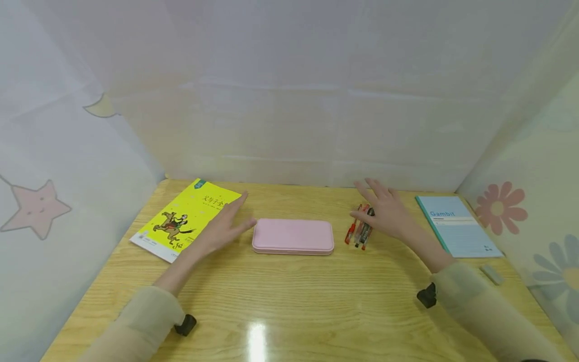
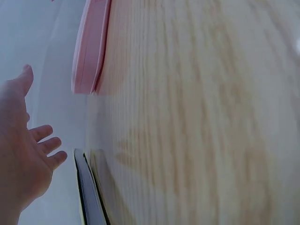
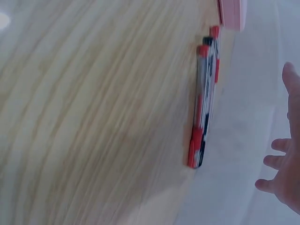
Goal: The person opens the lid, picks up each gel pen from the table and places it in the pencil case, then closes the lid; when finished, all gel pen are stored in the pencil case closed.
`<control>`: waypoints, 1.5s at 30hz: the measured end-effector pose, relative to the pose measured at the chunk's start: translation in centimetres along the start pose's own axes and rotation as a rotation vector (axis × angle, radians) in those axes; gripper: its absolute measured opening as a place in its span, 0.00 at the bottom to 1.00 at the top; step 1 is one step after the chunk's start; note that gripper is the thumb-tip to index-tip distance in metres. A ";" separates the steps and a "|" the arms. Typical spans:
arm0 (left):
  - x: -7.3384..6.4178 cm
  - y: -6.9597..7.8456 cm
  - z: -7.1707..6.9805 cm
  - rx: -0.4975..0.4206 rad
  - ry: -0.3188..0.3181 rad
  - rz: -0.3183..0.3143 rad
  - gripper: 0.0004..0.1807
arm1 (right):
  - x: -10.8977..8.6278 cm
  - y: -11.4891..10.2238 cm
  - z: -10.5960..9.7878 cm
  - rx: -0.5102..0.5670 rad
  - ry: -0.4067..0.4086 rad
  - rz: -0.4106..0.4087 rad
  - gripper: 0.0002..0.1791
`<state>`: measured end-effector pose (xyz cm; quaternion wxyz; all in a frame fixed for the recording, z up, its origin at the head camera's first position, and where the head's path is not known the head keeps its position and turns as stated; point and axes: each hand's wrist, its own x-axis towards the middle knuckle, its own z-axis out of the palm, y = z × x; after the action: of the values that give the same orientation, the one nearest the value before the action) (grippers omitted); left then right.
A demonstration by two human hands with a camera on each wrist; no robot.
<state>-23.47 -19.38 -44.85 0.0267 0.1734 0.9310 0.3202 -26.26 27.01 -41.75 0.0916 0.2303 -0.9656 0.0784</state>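
A pink pencil case (image 1: 293,236) lies closed in the middle of the wooden table. To its left, my left hand (image 1: 222,229) hovers with spread fingers over the edge of a yellow book (image 1: 183,213); the left wrist view shows that hand (image 2: 26,150) holding nothing. On the right, my right hand (image 1: 385,211) is stretched out above several red and black pens (image 1: 359,231), hiding part of them in the head view. In the right wrist view the pens (image 3: 202,103) lie side by side on the wood, apart from the hand (image 3: 286,159).
A light blue notebook (image 1: 459,226) with a green spine lies at the right side of the table. Near its lower corner is a small grey block (image 1: 491,274). White cloth (image 1: 289,136) with printed shapes hangs behind the table and on both sides.
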 end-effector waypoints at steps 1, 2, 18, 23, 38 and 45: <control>0.0 0.1 0.2 -0.020 -0.008 0.003 0.49 | 0.2 -0.4 0.2 0.007 -0.004 -0.013 0.49; 0.0 0.2 0.3 -0.035 -0.015 0.006 0.50 | 0.3 -0.8 0.4 0.013 -0.005 -0.027 0.49; -0.2 0.8 2.6 -0.165 -0.194 -0.015 0.66 | 1.5 -8.4 3.8 0.111 -0.156 -0.230 0.49; -0.4 0.8 3.1 -0.183 -0.230 -0.038 0.71 | 1.8 -10.4 4.9 0.084 -0.192 -0.287 0.50; 0.1 0.5 4.8 -0.070 -0.122 0.037 0.73 | 1.9 -12.6 6.5 -0.003 -0.209 -0.345 0.49; -0.2 0.6 5.0 -0.047 -0.094 0.011 0.74 | 1.6 -13.0 7.0 -0.071 -0.223 -0.347 0.46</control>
<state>-22.33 -16.11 -48.45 0.0725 0.1928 0.9199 0.3336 -22.71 13.52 -46.75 0.0041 0.3972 -0.9177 0.0013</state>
